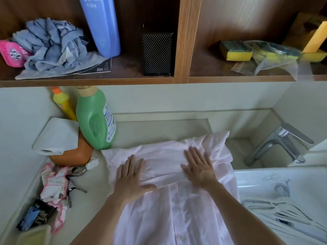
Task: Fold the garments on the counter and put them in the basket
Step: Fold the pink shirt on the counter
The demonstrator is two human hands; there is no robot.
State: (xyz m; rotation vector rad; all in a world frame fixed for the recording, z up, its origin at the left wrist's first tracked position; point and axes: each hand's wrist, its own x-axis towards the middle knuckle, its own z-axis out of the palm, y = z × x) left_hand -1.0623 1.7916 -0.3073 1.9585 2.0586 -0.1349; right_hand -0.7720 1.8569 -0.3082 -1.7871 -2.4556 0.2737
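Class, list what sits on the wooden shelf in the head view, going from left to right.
Pink packet, crumpled blue-grey cloth, tall blue plastic bottle, black mesh box, yellow sponge with green top, clear plastic bag of sponges.

**Home laundry and wash-up corner, viewed from above the desk.**

A pale desk [88,200] runs along a plain wall to a chrome lever faucet [279,144] and a white basin [256,177], in which white clothes hangers [276,209] lie. Household cleaning stock marks the domestic setting. A green detergent bottle [95,121] and a yellow bottle with an orange cap [62,101] stand at the back of the desk, beside a paper roll [54,137]. The wooden shelf [88,80] above holds a tall blue bottle [104,27], crumpled blue-grey cloths [51,45], a black mesh holder [156,53] and yellow-and-green scouring sponges [236,50]. A pale pink buttoned shirt [177,209] lies spread on the desk.
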